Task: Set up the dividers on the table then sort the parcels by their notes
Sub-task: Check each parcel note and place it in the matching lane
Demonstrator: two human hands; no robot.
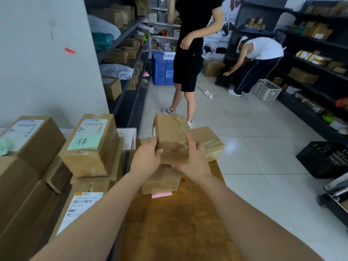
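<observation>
Gripping a small taped parcel (172,136) from both sides, the left hand (146,157) curls round its near left corner with the thumb on the front face, while the right hand (194,162) wraps its lower right edge. The parcel is held up, tilted away, over the far end of the wooden table (175,223). Right below it a flatter box (162,180) lies on the table, a pink note (161,194) poking out from under its near edge. Another taped box (209,140) sits just behind, to the right. On the left are stacked bigger boxes; the top one (90,146) bears a shipping label and a green note (85,143) with handwriting. A clear divider (130,137) stands behind that stack. Farther off, on the tiled floor between parcel shelves, a person in black (192,53) stands and a person in a white top (259,59) bends over near a blue crate (162,70).
</observation>
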